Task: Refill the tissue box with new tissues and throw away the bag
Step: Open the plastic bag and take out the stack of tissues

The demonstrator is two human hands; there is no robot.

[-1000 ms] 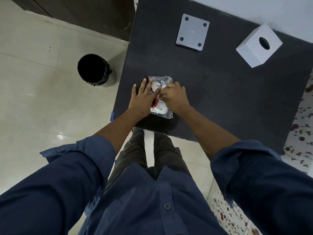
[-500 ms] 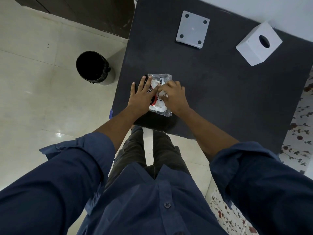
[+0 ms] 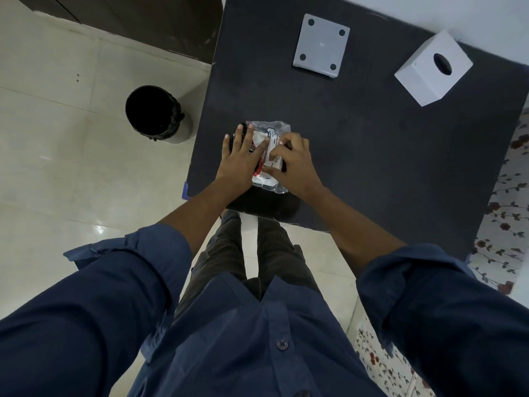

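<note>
A clear plastic bag of white tissues [image 3: 270, 130], with red and black print, lies near the front left of the black table [image 3: 372, 156]. My left hand [image 3: 239, 157] presses flat on the bag's left side, fingers spread. My right hand [image 3: 294, 164] pinches the bag's top with curled fingers. A white cube tissue box [image 3: 432, 71] with a round hole stands at the back right. Its flat white base plate [image 3: 320, 45], with four dark feet, lies apart at the back middle.
A black-lined waste bin [image 3: 153, 113] stands on the tiled floor just left of the table. Dark wooden furniture runs along the far left. A floral-patterned surface shows to the right of the table.
Both hands stay on the bag. My right-hand fingers have shifted slightly over the bag's top; the bag has not left the table.
</note>
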